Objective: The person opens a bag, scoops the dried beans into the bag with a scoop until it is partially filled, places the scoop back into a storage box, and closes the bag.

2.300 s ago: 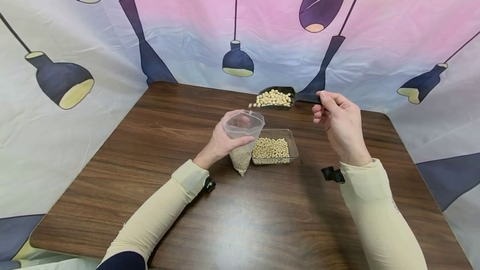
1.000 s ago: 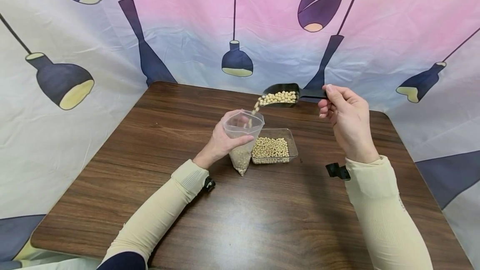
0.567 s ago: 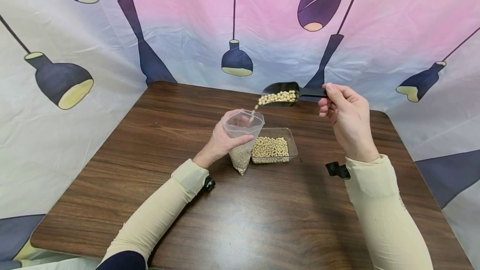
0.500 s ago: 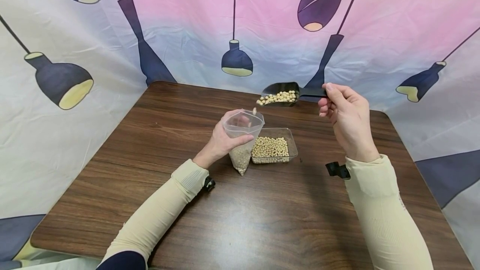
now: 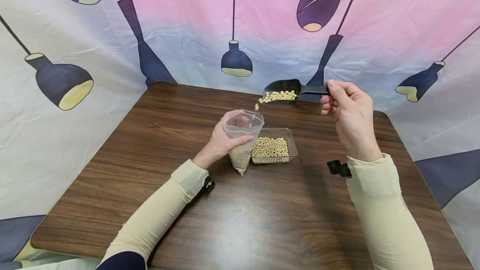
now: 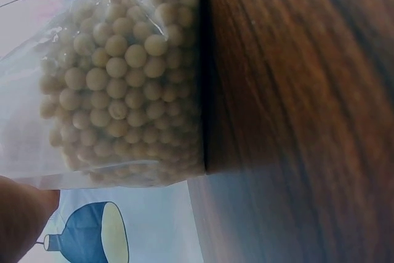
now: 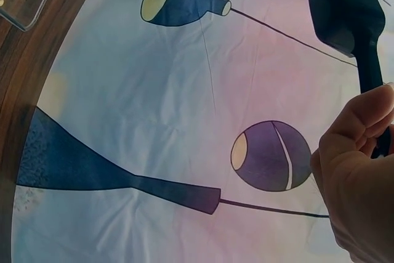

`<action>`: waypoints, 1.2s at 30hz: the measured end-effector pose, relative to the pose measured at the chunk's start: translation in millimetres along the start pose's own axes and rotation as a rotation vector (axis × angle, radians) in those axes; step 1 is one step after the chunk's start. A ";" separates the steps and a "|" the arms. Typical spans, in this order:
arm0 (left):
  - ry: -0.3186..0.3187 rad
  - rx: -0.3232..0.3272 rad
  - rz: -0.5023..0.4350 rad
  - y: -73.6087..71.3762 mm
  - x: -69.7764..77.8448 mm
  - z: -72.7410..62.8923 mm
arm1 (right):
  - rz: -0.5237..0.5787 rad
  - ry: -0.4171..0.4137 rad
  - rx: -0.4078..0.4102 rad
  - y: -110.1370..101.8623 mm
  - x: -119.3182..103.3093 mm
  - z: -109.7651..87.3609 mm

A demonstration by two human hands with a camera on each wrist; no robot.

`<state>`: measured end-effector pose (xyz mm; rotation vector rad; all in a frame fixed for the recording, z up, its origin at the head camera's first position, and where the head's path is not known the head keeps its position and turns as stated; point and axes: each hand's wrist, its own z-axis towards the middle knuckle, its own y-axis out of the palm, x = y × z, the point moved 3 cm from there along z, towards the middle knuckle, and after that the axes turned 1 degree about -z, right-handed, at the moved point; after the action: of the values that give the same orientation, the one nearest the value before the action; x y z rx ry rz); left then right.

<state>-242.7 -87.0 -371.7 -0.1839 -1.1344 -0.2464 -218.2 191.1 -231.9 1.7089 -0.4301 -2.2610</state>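
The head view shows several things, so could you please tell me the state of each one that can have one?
Black scoop: raised, tipped leftward, partly filled with pale beans.
Plastic bag: mouth open, partly filled with beans.
Falling beans: in mid-air beneath the scoop's lip.
Clear tray: uncovered, partly filled with beans.
Left hand: gripping the bag.
Right hand: holding the scoop's handle.

A pink, blue and white fabric backdrop (image 5: 187, 32), printed with dark-blue pendant lamps (image 5: 237, 59), hangs behind a round-cornered, brown wood-grain table (image 5: 123, 157) reflecting pale glare (image 5: 232, 220).
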 end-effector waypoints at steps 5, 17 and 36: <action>-0.023 0.002 0.001 1.7 7.9 -0.7 | -0.020 -0.010 -0.005 0.9 -1.2 -0.3; -0.043 0.010 0.016 5.3 29.1 -4.5 | -0.073 -0.046 0.018 3.0 -2.0 -2.4; -0.042 -0.001 -0.005 4.9 25.7 -2.9 | -0.372 -0.302 0.011 21.1 -19.2 -15.4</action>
<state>-228.4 -85.7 -349.6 -0.1877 -1.1763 -0.2481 -197.4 178.1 -210.6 1.5599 -0.1938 -2.8035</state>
